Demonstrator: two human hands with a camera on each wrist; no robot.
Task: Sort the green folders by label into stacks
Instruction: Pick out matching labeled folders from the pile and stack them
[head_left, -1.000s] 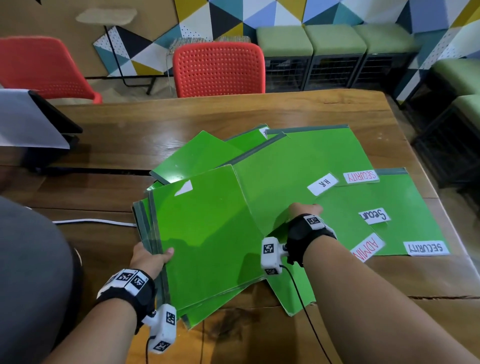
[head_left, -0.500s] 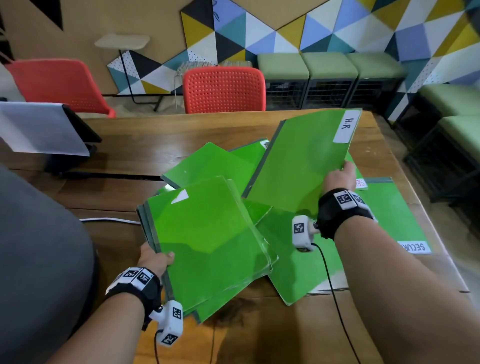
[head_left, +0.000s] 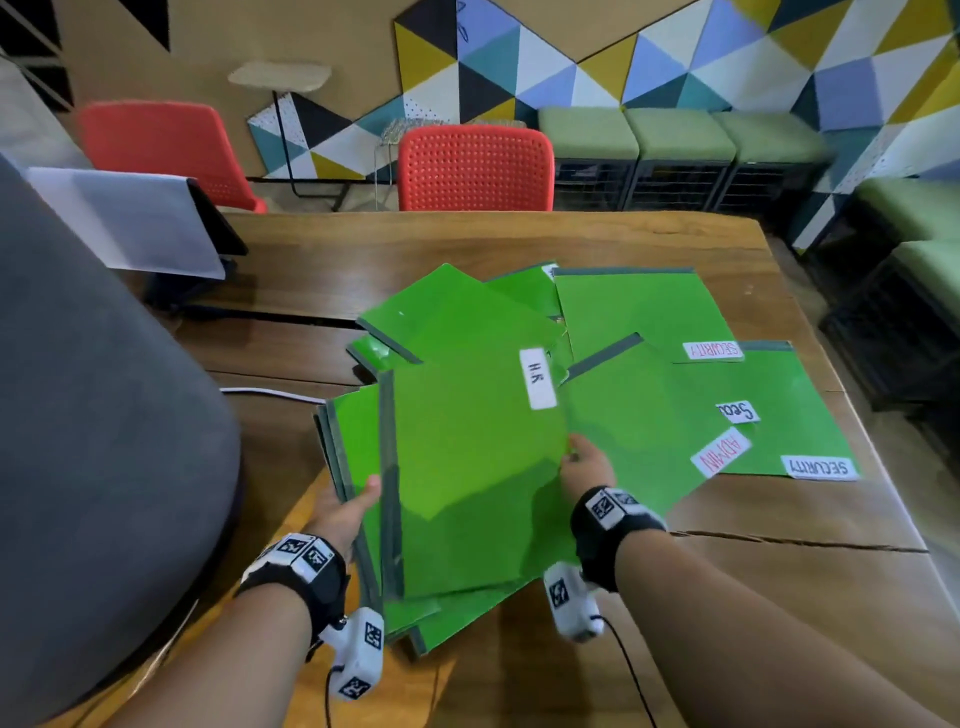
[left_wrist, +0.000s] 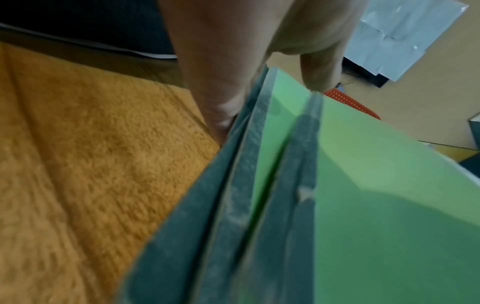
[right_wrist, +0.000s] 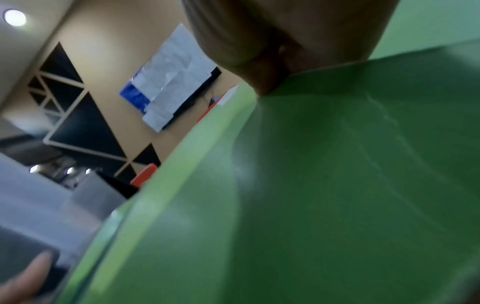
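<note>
A green folder labelled H.R (head_left: 467, 467) lies on top of a stack of green folders (head_left: 358, 431) at the near left of the table. My left hand (head_left: 345, 506) grips the stack's grey spines (left_wrist: 233, 195), thumb on top. At the H.R folder's right edge my right hand (head_left: 584, 465) pinches it (right_wrist: 337, 185). More green folders lie spread on the right, labelled SECURITY (head_left: 711, 349), ADMIN (head_left: 719, 451), a half-hidden "Secu" (head_left: 737, 411) and another SECURITY (head_left: 818, 466). Other folders (head_left: 452, 312) lie behind, labels hidden.
The wooden table (head_left: 779, 597) has a crack running along its right near part. A dark stand covered with white paper (head_left: 130, 223) sits at the far left. A white cable (head_left: 270, 392) lies left of the stack. Red chairs (head_left: 475, 166) stand behind the table.
My right hand lifted the H.R folder off the spread pile, swung it left and down, and now it rests on the stack in my left hand.
</note>
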